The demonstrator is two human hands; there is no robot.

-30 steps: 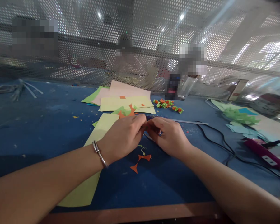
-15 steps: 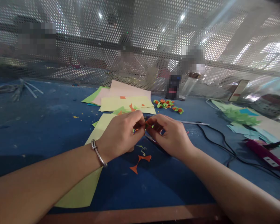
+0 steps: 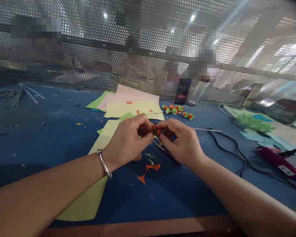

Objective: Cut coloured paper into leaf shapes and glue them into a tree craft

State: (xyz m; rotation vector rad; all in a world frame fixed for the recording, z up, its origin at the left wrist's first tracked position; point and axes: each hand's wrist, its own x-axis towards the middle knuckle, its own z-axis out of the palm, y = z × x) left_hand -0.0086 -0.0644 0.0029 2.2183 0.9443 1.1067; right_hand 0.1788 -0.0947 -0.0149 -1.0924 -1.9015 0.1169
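Between my fingertips is a small orange and green paper piece (image 3: 157, 130). My left hand (image 3: 131, 138) pinches it from the left, and my right hand (image 3: 182, 140) pinches it from the right. Its lower part is partly hidden by the fingers. Under my right hand lies a dark, slim tool (image 3: 162, 149), mostly covered, so its kind is unclear. Orange paper scraps (image 3: 148, 171) and a thin curled strip (image 3: 151, 160) lie on the blue table just below my hands. A long yellow-green paper sheet (image 3: 88, 200) runs beneath my left forearm.
Pale yellow and pink sheets (image 3: 138, 93) are stacked behind my hands. Several twisted orange and green paper pieces (image 3: 174, 110) lie right of them. A purple power strip (image 3: 282, 163) with a black cable (image 3: 236, 149) is at right, near cut green paper (image 3: 256, 123). A perforated metal screen (image 3: 148, 49) stands behind.
My fingers have shifted slightly on the paper piece, and more of its orange part now shows. Both hands stay in nearly the same place.
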